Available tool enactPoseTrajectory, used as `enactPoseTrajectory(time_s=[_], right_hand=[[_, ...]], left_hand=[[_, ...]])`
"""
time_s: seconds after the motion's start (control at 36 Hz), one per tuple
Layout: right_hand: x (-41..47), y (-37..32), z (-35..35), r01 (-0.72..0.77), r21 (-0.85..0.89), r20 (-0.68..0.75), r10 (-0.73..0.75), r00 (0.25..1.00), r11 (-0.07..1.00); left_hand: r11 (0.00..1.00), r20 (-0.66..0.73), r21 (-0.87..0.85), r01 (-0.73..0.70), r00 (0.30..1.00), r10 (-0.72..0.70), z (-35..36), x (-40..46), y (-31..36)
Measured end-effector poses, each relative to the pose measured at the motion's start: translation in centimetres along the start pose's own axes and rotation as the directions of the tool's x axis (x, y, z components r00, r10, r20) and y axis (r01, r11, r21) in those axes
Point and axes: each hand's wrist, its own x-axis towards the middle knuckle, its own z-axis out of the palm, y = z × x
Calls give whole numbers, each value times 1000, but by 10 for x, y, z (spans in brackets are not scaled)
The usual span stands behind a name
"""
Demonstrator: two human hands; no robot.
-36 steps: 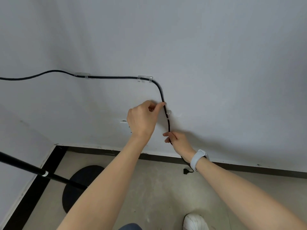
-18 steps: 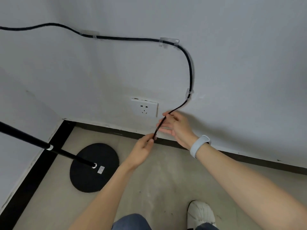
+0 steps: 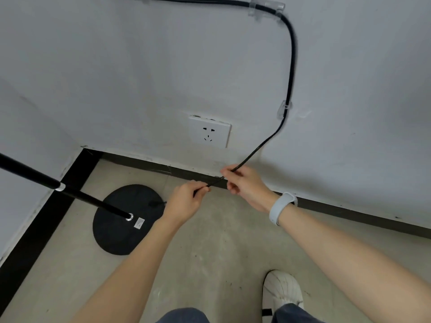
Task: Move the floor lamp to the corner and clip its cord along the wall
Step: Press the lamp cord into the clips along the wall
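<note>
We pinch the cord (image 3: 261,146) with our closed left hand (image 3: 184,202); our right hand (image 3: 247,185), at its 2 o'clock, grips it too.

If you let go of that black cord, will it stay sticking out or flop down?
Probably flop. The cord already curves loosely between the upper clip and lower clip, so it looks bendy. Below that, only the right hand and left hand hold it taut; freed, it would likely dangle against the wall.
</note>
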Motion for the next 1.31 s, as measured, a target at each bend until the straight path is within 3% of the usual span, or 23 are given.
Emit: enactPoseTrajectory(time_s=[0.08, 0.22, 0.31, 0.44, 0.58, 0.75, 0.92, 1.11, 1.31], right_hand=[[3, 3, 0, 18, -133, -23, -21, 1000, 991], [15, 11, -10, -3, -37, -195, -4, 981, 999], [23, 18, -7, -4, 32, -278, 12, 961, 999], [41, 26, -4, -5, 159, -368, 64, 928, 987], [55, 35, -2, -108, 306, -325, 211, 922, 946], [66, 46, 1, -237, 302, -265, 320, 910, 923], [76, 48, 2, -187, 426, -250, 314, 916, 885], [77, 48, 6, -148, 586, -226, 336, 914, 797], [80, 51, 7, -126, 629, -289, 380, 879, 767]], left_hand=[[999, 20, 10, -50, 999, 50, 1, 2, 2], [983, 134, -158, 97, 988, -76, -2, 5, -14], [984, 185, -118, 134, 976, -111, -6, 12, -27], [990, 18, 67, 127, 992, -128, -6, 35, -47], [977, -4, 177, 117, 993, -119, 9, 53, -45], [970, -39, 200, 135, 991, -130, 26, 62, -42], [972, -99, 191, 136, 988, -119, 28, 74, -36], [961, -85, 135, 241, 969, -231, 37, 89, -38], [941, -141, 155, 300, 950, -279, 42, 96, -35]])
